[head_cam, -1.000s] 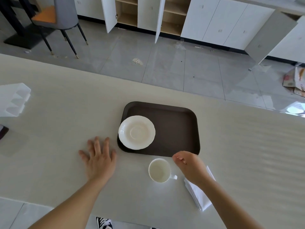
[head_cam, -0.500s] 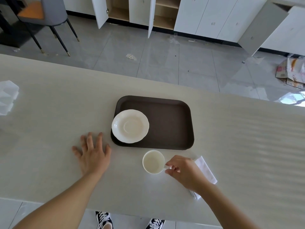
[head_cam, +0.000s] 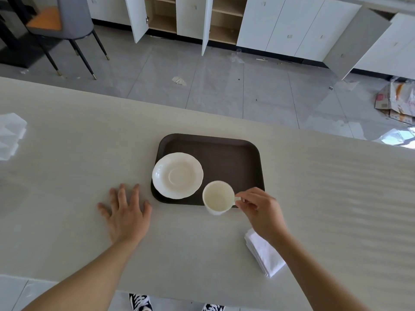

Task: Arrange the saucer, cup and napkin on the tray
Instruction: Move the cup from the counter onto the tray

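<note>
Pale and faintly streaked, the tabletop point(head_cam: 67, 176) runs across the head view, with grey floor tiles and open white cupboards behind it. Half a second ago the white cup point(head_cam: 218, 197) stood on the tabletop short of the dark brown tray point(head_cam: 233, 158); now it is raised and overlaps the tray's near edge, just right of the white saucer point(head_cam: 177, 175), which has stayed in the tray's near-left corner. Whether the cup's base has cleared the rim is hard to judge from above. The right hand point(head_cam: 260, 212) has its grip pinched on the cup's handle, thumb and forefinger closed on it, so the cup hangs directly left of the fingertips. The left hand point(head_cam: 125, 212) remains flat and spread on the tabletop, palm down, just left of the tray, holding nothing. The folded white napkin point(head_cam: 263, 254) lies on the tabletop near the front edge, partly under the right forearm.
</note>
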Available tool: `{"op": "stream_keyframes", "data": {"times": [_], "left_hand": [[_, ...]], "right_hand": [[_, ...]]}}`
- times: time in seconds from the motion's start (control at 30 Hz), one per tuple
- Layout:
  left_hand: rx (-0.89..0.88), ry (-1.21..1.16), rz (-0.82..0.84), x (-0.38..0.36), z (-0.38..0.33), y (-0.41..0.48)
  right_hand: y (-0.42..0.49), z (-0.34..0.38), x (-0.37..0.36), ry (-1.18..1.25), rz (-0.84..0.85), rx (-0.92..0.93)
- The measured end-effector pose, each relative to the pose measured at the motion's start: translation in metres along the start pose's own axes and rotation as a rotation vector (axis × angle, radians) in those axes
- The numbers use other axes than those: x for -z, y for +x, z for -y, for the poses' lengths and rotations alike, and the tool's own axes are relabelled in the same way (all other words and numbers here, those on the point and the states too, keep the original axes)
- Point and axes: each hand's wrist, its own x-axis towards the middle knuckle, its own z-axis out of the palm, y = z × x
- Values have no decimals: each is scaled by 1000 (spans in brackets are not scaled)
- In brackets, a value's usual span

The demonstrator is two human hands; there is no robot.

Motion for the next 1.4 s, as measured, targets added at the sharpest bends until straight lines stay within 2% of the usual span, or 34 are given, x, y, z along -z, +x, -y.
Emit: {"op": "stream_keyframes", "data": {"times": [0.2, 0.53, 0.97, 1.13, 1.27, 1.4], "left_hand": [[-5, 8, 5, -2, 2, 1], [-1, 7, -2, -6, 4, 2], [3, 13, -3, -6, 3, 1], [0, 12, -2, -5, 2, 1], [-1, 13, 10, -4, 2, 1], [8, 9, 23, -2, 1, 0]], "right_hand": [[35, -14, -14, -19, -104, -114], [60, -41, -36, 30, -33, -282], [67, -51, -44, 129, -8, -372], [56, -53, -27, 197, -61, -443], [31, -60, -4, 137, -93, -478], [-1, -73, 20, -91, -52, -460]]}}
